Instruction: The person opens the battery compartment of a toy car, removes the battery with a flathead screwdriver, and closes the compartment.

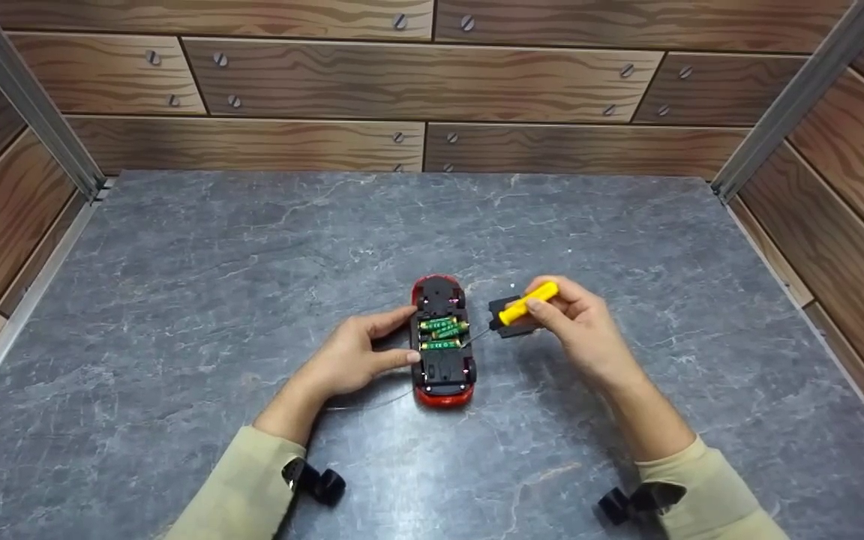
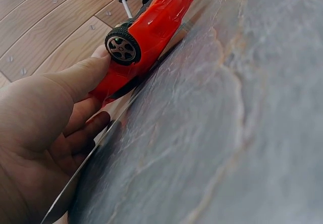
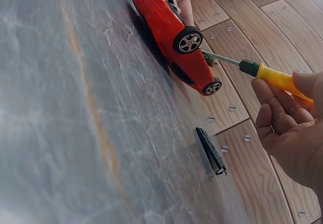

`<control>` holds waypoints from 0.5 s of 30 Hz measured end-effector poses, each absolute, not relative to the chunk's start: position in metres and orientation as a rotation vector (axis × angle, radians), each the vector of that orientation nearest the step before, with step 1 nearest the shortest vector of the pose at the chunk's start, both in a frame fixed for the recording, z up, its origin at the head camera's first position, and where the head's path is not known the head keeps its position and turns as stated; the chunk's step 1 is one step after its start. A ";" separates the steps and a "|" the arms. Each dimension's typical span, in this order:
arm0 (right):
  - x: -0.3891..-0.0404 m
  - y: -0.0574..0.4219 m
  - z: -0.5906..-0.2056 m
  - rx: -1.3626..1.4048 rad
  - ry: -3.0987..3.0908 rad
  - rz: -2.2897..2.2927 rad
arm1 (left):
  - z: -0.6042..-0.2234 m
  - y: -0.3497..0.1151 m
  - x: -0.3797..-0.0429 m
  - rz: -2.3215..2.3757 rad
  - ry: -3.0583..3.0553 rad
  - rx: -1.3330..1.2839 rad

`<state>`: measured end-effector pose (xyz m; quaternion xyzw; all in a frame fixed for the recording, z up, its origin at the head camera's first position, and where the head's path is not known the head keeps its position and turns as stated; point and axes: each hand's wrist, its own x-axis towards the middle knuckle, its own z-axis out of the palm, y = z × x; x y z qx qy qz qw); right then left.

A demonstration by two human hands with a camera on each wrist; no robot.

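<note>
A red toy car (image 1: 443,367) lies upside down, its black underside facing up. Several green batteries (image 1: 441,344) sit in its uncovered compartment, one of them skewed. My left hand (image 1: 353,356) holds the car by its left side, thumb and index finger spread along the edge. In my right hand (image 1: 586,326) is a yellow-handled screwdriver (image 3: 277,78), pinched between thumb and fingers. Its shaft slants down to the right end of the battery nearest me; exact tip contact is hard to see. The black battery cover (image 3: 210,152) lies right of the car, partly hidden by the screwdriver in the head view.
A thin wire (image 1: 372,407) trails left from the car, passing by my left wrist. Tiny pale bits (image 1: 512,286) lie beyond the cover. Wood-patterned walls (image 1: 424,82) and metal posts (image 1: 784,97) border the grey marbled table (image 1: 252,247).
</note>
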<state>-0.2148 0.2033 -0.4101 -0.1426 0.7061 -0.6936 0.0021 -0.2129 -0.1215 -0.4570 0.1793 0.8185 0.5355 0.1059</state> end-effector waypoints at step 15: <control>-0.221 0.223 -0.393 -0.386 2.284 -2.202 | -0.456 -0.122 -0.213 1.551 2.439 0.539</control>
